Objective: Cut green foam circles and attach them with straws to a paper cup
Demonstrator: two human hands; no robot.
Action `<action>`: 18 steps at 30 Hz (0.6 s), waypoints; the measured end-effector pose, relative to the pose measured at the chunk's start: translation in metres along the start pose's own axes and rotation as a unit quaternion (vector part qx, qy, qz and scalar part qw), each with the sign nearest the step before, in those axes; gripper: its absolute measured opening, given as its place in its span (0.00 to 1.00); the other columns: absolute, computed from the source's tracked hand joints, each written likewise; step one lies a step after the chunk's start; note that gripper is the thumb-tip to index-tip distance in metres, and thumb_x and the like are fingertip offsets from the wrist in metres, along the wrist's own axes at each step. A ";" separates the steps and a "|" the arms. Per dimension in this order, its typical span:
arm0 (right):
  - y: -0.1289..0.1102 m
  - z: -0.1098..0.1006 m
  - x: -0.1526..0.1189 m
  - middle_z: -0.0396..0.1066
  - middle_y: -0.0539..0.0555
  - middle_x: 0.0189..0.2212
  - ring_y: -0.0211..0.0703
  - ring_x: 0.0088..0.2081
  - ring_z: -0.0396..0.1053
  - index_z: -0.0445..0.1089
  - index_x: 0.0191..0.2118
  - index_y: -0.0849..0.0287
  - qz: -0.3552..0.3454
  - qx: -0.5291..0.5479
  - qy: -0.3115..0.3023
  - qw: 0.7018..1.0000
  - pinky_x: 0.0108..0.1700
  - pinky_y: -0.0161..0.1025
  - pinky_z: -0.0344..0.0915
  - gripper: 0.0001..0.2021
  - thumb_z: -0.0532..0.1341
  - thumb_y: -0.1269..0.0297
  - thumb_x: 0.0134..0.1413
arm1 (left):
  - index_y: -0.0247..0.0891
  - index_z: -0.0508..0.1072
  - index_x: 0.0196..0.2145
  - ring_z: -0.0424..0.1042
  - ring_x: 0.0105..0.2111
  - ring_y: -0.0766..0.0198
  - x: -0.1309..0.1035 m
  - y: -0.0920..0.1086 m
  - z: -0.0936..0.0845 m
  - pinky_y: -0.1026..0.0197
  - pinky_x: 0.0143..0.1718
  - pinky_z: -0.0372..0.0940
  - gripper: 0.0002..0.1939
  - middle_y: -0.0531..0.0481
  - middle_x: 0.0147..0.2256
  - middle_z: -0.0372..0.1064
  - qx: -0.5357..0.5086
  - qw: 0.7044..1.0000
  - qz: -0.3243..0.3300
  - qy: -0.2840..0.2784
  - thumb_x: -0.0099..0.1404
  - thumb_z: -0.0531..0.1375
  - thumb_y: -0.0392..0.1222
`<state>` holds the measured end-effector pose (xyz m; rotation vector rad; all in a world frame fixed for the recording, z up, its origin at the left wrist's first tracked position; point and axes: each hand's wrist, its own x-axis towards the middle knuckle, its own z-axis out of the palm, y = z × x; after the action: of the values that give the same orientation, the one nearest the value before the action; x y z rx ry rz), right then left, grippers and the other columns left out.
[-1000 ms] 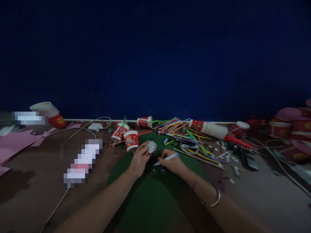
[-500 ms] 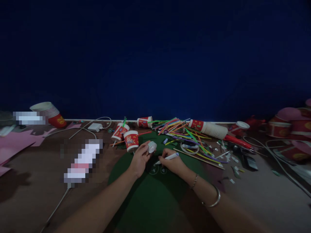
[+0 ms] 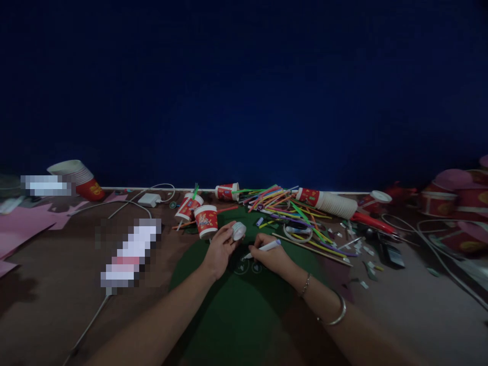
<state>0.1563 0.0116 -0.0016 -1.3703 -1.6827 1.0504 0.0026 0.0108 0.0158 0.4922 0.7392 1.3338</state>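
Between its fingers my left hand (image 3: 220,250) holds a small round whitish object (image 3: 238,231); what it is cannot be told. To its right, my right hand (image 3: 271,254) is closed on a white marker (image 3: 270,246), whose tip points left and down over a dark green round mat (image 3: 232,310). Circular markings show on the mat beneath the tip. A red and white paper cup (image 3: 206,222) stands just beyond my left hand, and a purple marker cap (image 3: 260,221) lies behind the hands.
Colourful pipe cleaners (image 3: 282,201) and stacked cups (image 3: 337,204) lie at the back. A pixelated phone-like item (image 3: 131,254) with a cable is on the left, near pink paper (image 3: 26,226). Scraps and a black item (image 3: 392,254) are on the right.
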 end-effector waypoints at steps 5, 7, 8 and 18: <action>-0.002 0.000 -0.001 0.64 0.44 0.12 0.33 0.16 0.59 0.59 0.20 0.57 0.007 0.002 -0.007 1.000 0.19 0.29 0.52 0.07 0.58 0.66 0.42 | 0.34 0.73 0.34 0.71 0.40 0.60 0.001 -0.001 -0.001 0.55 0.48 0.62 0.09 0.47 0.35 0.74 -0.006 1.000 0.001 0.001 0.52 0.61 0.36; -0.004 -0.001 -0.002 0.64 0.44 0.12 0.33 0.16 0.59 0.59 0.19 0.57 0.007 -0.004 -0.011 1.000 0.19 0.29 0.51 0.07 0.59 0.66 0.42 | 0.34 0.73 0.35 0.71 0.40 0.60 0.002 -0.001 -0.002 0.55 0.47 0.63 0.10 0.46 0.35 0.73 -0.001 1.000 0.003 0.001 0.52 0.61 0.36; -0.005 -0.001 -0.002 0.64 0.44 0.12 0.33 0.16 0.59 0.59 0.19 0.57 0.007 -0.008 -0.014 1.000 0.18 0.29 0.51 0.08 0.59 0.67 0.42 | 0.34 0.73 0.35 0.71 0.40 0.60 0.002 -0.001 -0.002 0.55 0.47 0.63 0.10 0.46 0.35 0.73 0.001 1.000 0.003 0.001 0.52 0.61 0.36; -0.004 -0.001 -0.002 0.64 0.44 0.12 0.33 0.15 0.58 0.58 0.19 0.57 0.011 0.000 -0.020 1.000 0.18 0.29 0.51 0.08 0.59 0.66 0.42 | 0.34 0.74 0.35 0.72 0.36 0.61 0.002 -0.002 -0.002 0.58 0.43 0.65 0.10 0.46 0.35 0.74 -0.001 1.000 0.003 0.003 0.53 0.61 0.35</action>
<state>0.1557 0.0095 0.0025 -1.3796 -1.6986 1.0967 0.0021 0.0126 0.0125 0.4900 0.7423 1.3411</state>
